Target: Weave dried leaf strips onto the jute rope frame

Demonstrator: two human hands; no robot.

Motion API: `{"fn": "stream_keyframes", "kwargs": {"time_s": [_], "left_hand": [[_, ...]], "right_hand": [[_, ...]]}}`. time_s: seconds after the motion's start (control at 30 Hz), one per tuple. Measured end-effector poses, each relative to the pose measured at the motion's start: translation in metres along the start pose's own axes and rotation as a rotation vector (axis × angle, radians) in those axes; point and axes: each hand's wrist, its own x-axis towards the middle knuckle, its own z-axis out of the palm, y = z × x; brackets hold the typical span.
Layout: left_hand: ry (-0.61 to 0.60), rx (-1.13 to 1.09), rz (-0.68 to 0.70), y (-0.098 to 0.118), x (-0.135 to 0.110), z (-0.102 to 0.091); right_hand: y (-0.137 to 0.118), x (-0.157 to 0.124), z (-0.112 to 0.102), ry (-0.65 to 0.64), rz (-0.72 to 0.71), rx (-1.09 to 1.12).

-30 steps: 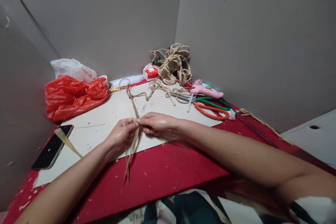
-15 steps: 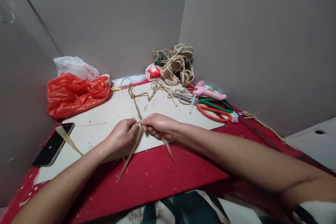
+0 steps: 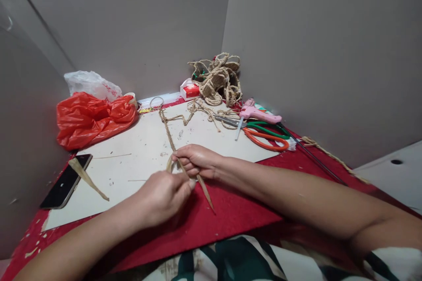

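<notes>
A braided straw cord (image 3: 168,134) runs down the white board (image 3: 141,153) toward me. My right hand (image 3: 194,160) pinches the cord's near end between thumb and fingers. Closer to me, my left hand (image 3: 169,193) is closed on a flat straw strand that comes off that end; its fingertips are partly hidden. One loose straw strand (image 3: 207,195) hangs below my right hand over the red cloth. Left of my hands, a separate straw strip (image 3: 87,178) lies across the edge of a black phone (image 3: 67,182).
Orange-handled scissors (image 3: 263,138) and a pink glue gun (image 3: 259,112) lie at the right. Behind are a heap of braided straw cord (image 3: 219,81) and a small red-and-white box (image 3: 190,91). A red plastic bag (image 3: 95,118) sits at the left. Grey walls close the back.
My left hand has moved right and toward me, drawing a strand across below my right hand. My right hand stays at the cord's end. The view has shifted slightly.
</notes>
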Motion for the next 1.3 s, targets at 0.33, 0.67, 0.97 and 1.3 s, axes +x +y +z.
{"fn": "stream_keyframes", "kwargs": {"time_s": [0.33,0.67,0.97,1.3], "left_hand": [[0.046,-0.898,-0.325,-0.044,0.040,-0.007],[0.012,-0.585,-0.327,-0.039,0.044,-0.016],[0.075,-0.663,-0.346,-0.041,0.041,-0.004],[0.203,-0.751,-0.334,-0.038,0.036,0.004]], "right_hand": [[-0.005,0.004,-0.006,-0.154,0.053,-0.037],[-0.013,0.002,-0.016,-0.004,-0.326,-1.068],[-0.026,-0.022,-0.001,0.207,-0.363,-1.542],[0.007,-0.016,0.015,0.217,-0.384,-1.422]]}}
